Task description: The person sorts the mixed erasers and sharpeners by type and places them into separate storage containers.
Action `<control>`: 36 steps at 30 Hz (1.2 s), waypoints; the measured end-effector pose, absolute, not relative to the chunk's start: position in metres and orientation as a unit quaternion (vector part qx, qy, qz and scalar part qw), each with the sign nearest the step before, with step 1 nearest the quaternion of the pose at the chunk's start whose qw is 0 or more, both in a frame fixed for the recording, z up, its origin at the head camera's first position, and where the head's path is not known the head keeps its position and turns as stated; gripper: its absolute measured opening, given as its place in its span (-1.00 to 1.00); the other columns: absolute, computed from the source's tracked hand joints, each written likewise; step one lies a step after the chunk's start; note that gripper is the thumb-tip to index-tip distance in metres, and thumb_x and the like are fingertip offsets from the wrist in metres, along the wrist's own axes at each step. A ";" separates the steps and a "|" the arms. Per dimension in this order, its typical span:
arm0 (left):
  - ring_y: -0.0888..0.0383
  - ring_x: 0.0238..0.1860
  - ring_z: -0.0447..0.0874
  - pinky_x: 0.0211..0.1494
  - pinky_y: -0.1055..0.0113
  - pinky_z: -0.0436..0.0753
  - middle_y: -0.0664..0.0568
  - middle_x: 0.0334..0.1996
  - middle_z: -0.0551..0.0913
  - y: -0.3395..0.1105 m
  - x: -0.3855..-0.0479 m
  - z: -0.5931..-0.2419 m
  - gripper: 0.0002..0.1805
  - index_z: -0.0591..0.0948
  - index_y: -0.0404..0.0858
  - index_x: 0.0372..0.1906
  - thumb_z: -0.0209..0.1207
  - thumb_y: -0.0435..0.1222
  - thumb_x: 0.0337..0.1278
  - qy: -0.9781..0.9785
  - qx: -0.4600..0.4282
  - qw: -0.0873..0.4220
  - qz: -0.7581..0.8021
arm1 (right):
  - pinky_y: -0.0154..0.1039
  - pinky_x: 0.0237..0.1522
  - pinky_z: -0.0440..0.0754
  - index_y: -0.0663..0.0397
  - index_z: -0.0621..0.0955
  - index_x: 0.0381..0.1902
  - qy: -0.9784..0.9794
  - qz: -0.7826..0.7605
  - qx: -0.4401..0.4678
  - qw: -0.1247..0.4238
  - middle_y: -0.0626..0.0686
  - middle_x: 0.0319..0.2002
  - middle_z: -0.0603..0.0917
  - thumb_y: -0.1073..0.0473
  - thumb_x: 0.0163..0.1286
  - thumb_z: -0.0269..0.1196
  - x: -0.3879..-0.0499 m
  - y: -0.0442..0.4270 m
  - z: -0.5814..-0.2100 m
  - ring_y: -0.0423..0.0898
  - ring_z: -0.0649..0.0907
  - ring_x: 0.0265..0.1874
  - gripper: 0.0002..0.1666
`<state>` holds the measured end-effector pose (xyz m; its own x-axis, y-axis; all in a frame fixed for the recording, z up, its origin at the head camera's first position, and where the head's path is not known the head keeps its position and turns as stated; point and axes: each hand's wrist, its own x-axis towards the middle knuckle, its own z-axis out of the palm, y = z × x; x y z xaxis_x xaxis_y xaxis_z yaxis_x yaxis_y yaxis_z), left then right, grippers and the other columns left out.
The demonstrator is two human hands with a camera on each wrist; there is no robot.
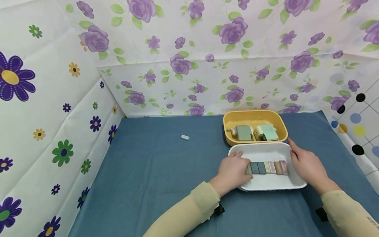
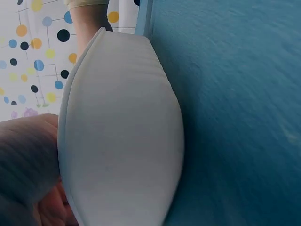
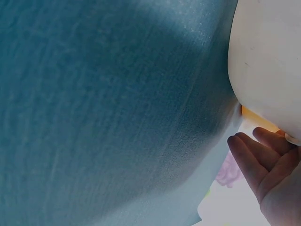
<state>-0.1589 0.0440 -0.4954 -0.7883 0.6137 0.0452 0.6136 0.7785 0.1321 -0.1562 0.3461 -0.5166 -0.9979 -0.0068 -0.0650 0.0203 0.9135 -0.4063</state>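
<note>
A white tray [image 1: 266, 185] stands on the blue cloth, with a row of small flat blocks [image 1: 267, 168] in grey-blue, pale green, pinkish and brown that look like erasers. My left hand [image 1: 234, 171] reaches over the tray's left end. Its thumb and fingers pinch the greenish block [image 1: 248, 168] at the row's left end, partly hidden by the hand. At the tray's right end, my right hand [image 1: 309, 164] rests against the rim with fingers extended. In the right wrist view, those fingers [image 3: 249, 162] look straight and hold nothing.
Directly behind the white tray stands a yellow tray [image 1: 254, 113]. It holds a dark green box with a crank-like knob [image 1: 244, 133] and a mint-and-cream box [image 1: 266, 132]. A small pale block [image 1: 185, 137] lies apart to the left. Flowered sheets [image 1: 177, 89] bound the table behind.
</note>
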 end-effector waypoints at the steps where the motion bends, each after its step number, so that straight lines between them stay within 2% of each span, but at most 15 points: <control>1: 0.21 0.42 0.55 0.51 0.36 0.40 0.29 -0.33 0.80 0.046 -0.159 -0.495 -0.75 0.82 0.11 -0.28 0.47 0.16 0.23 0.944 0.326 0.003 0.056 | 0.16 -0.32 0.61 0.10 0.00 0.75 0.978 -0.208 0.003 0.033 0.56 0.46 0.35 0.04 0.80 -0.10 -0.156 0.346 -0.517 0.53 0.61 0.12 -0.27; 3: 0.21 0.33 0.63 0.51 0.37 0.39 0.28 -0.49 0.72 0.050 -0.159 -0.495 -0.69 0.73 0.10 -0.48 0.47 0.15 0.23 0.945 0.327 0.006 0.030 | 0.11 -0.35 0.59 0.10 0.00 0.75 0.977 -0.209 0.003 0.033 0.56 0.46 0.35 0.04 0.80 -0.10 -0.156 0.346 -0.517 0.51 0.63 0.09 -0.27; 5: 0.23 0.17 0.70 0.44 0.37 0.43 0.28 -0.57 0.66 0.053 -0.159 -0.495 -0.62 0.66 0.09 -0.58 0.48 0.13 0.22 0.945 0.327 0.005 0.010 | 0.13 -0.33 0.61 0.10 0.00 0.75 0.977 -0.209 0.003 0.033 0.56 0.46 0.35 0.04 0.80 -0.10 -0.156 0.346 -0.517 0.52 0.63 0.09 -0.27; 9: 0.26 -0.18 0.67 0.26 0.41 0.52 0.28 -0.63 0.60 0.057 -0.160 -0.497 -0.62 0.64 0.09 -0.62 0.47 0.05 0.24 0.945 0.325 0.000 -0.010 | 0.17 -0.30 0.62 0.10 -0.01 0.75 0.977 -0.209 0.002 0.035 0.56 0.46 0.35 0.03 0.80 -0.10 -0.155 0.347 -0.517 0.53 0.62 0.11 -0.26; 11: 0.26 -0.28 0.61 0.13 0.42 0.56 0.27 -0.63 0.59 0.060 -0.162 -0.497 -0.67 0.66 0.09 -0.61 0.46 -0.01 0.25 0.947 0.322 0.000 -0.011 | 0.09 -0.36 0.58 0.10 -0.02 0.75 0.977 -0.208 0.002 0.036 0.57 0.46 0.34 0.03 0.80 -0.10 -0.154 0.347 -0.517 0.47 0.65 0.03 -0.26; 15: 0.28 -0.32 0.60 -0.01 0.43 0.59 0.30 -0.58 0.66 0.065 -0.166 -0.499 -0.76 0.75 0.12 -0.51 0.48 0.02 0.23 0.949 0.313 0.003 -0.016 | 0.03 -0.39 0.52 0.11 0.00 0.75 0.978 -0.206 0.000 0.031 0.58 0.45 0.36 0.04 0.80 -0.09 -0.155 0.347 -0.518 0.37 0.67 -0.06 -0.26; 20: 0.32 -0.35 0.66 0.14 0.48 0.52 0.34 -0.54 0.71 0.071 -0.170 -0.503 -0.78 0.81 0.17 -0.39 0.50 0.15 0.19 0.952 0.304 0.011 -0.034 | 0.17 -0.30 0.57 0.10 0.01 0.75 0.979 -0.204 -0.001 0.025 0.56 0.45 0.36 0.04 0.80 -0.10 -0.156 0.346 -0.518 0.50 0.64 0.07 -0.27; 22: 0.34 -0.38 0.67 0.14 0.49 0.52 0.35 -0.54 0.70 0.073 -0.170 -0.504 -0.76 0.81 0.19 -0.37 0.49 0.19 0.19 0.952 0.301 0.015 -0.041 | 0.21 -0.28 0.59 0.11 0.01 0.75 0.979 -0.203 -0.001 0.023 0.56 0.45 0.36 0.04 0.80 -0.11 -0.156 0.346 -0.519 0.54 0.61 0.12 -0.27; 25: 0.34 -0.44 0.65 0.07 0.49 0.57 0.34 -0.57 0.69 0.075 -0.170 -0.507 -0.74 0.81 0.19 -0.38 0.47 0.23 0.19 0.952 0.301 0.017 -0.048 | 0.17 -0.32 0.58 0.11 0.01 0.75 0.979 -0.200 -0.001 0.024 0.56 0.45 0.36 0.04 0.80 -0.11 -0.156 0.347 -0.520 0.56 0.60 0.11 -0.27; 29: 0.35 -0.49 0.63 0.00 0.49 0.59 0.33 -0.62 0.66 0.076 -0.170 -0.509 -0.72 0.81 0.19 -0.41 0.48 0.24 0.17 0.952 0.302 0.013 -0.049 | 0.00 -0.45 0.50 0.11 0.02 0.75 0.980 -0.200 0.001 0.023 0.57 0.44 0.37 0.03 0.80 -0.11 -0.156 0.348 -0.521 0.45 0.67 -0.02 -0.27; 32: 0.35 -0.51 0.61 0.03 0.50 0.56 0.34 -0.64 0.64 0.076 -0.170 -0.509 -0.71 0.80 0.19 -0.45 0.49 0.24 0.15 0.952 0.301 0.017 -0.043 | -0.07 -0.51 0.43 0.10 0.03 0.75 0.979 -0.201 0.001 0.020 0.57 0.43 0.38 0.02 0.80 -0.11 -0.156 0.348 -0.521 0.37 0.69 -0.12 -0.27; 36: 0.35 -0.51 0.61 0.06 0.50 0.53 0.34 -0.64 0.64 0.075 -0.170 -0.508 -0.70 0.78 0.18 -0.50 0.51 0.22 0.14 0.952 0.302 0.023 -0.033 | 0.00 -0.47 0.50 0.10 0.02 0.75 0.979 -0.201 0.000 0.021 0.58 0.43 0.37 0.03 0.80 -0.11 -0.157 0.347 -0.520 0.42 0.68 -0.08 -0.27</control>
<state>-0.1704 0.0749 -0.5080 -0.8159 0.5746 -0.0638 0.5777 0.8148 -0.0495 -0.1567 0.3468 -0.5196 -0.9992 -0.0086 -0.0402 0.0080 0.9188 -0.3946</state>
